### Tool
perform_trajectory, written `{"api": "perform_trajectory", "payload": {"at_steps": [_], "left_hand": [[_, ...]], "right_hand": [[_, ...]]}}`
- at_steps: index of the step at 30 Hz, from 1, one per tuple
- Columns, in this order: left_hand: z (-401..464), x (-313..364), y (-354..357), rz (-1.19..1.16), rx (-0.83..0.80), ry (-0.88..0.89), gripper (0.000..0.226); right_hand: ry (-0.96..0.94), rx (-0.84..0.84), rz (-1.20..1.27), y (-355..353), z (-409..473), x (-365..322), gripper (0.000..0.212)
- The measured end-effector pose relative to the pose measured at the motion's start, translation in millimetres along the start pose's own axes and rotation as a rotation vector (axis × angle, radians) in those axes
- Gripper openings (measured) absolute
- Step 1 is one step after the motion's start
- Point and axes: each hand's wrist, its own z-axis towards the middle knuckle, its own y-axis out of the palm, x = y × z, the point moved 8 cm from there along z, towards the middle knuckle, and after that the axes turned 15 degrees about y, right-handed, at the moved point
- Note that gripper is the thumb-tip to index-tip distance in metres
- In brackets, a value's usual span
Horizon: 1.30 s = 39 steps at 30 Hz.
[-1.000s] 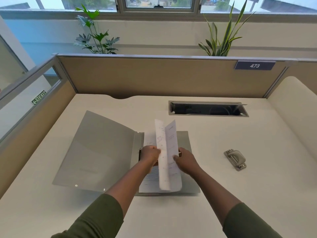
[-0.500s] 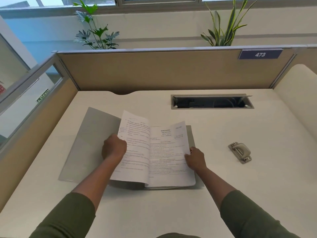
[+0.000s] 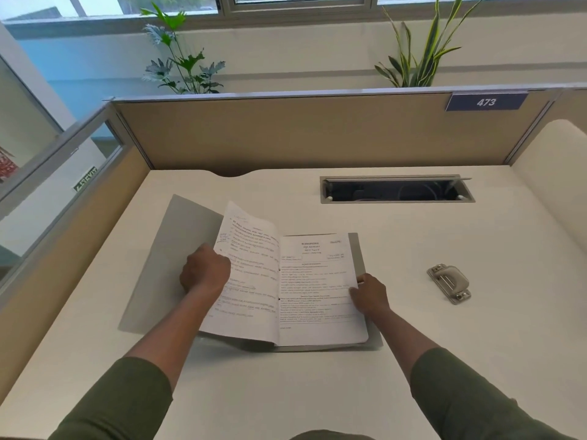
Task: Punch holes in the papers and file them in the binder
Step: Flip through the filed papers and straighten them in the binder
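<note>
A grey binder [image 3: 165, 258] lies open on the white desk. Printed papers [image 3: 314, 290] sit in it, spread like an open book. My left hand [image 3: 205, 273] grips the left edge of a turned-over sheet [image 3: 251, 274] and holds it tilted above the left cover. My right hand [image 3: 370, 295] rests on the right edge of the flat right-hand page, fingers bent down onto the paper. The binder's rings are hidden under the pages. A metal hole punch [image 3: 449, 282] stands on the desk to the right, away from both hands.
A cable slot [image 3: 397, 189] is cut into the desk behind the binder. Tan partition walls [image 3: 301, 131] close in the back and left sides, with a 473 plate [image 3: 486, 102] at the right. Two plants [image 3: 181, 58] stand behind the partition.
A second ago both hands held the sheets upright over the binder's spine. The left hand has since swung a sheet over to the left, and the right-hand pages now lie flat.
</note>
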Motion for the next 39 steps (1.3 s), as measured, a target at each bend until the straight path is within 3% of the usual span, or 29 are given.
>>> {"api": "perform_trajectory", "payload": {"at_steps": [8,12,14,17,20,23,27,34,39], "left_hand": [[-5.7,56.9,24.8,-0.301,-0.088,0.174,0.014],[-13.4,91.4,50.2,-0.384,-0.195,0.262,0.023],[-19.9,105.0,70.6,-0.460,-0.276,0.275,0.017],[-34.5,119.2,100.7,-0.638,-0.386,0.214,0.016],[-51.2,135.7,123.5,-0.693,-0.528,0.206,0.023],[-56.6,140.0,132.3,-0.655,-0.604,0.258,0.025],[-32.3,114.6,103.6,-0.404,-0.420,0.374,0.030],[23.6,23.1,2.2,-0.043,-0.017,0.282,0.029],[28.6,-23.9,-12.0,-0.151,-0.011,0.187,0.026]], "right_hand": [[-0.066,0.117,-0.025,-7.5,-10.6,-14.4,0.039],[-0.210,0.043,0.060,-5.8,-25.8,-40.6,0.027],[-0.271,0.005,0.060,-4.3,-34.5,-55.2,0.024],[-0.324,-0.076,0.050,1.4,-46.0,-72.9,0.035],[-0.291,-0.109,0.043,4.5,-49.1,-78.9,0.054],[-0.208,-0.024,-0.019,-1.2,-44.3,-74.2,0.053],[-0.153,0.060,-0.111,-9.1,-33.5,-60.4,0.031],[-0.138,0.081,-0.113,-1.2,-16.8,-43.8,0.025],[-0.087,0.078,-0.136,6.8,-9.3,-35.1,0.030]]}}
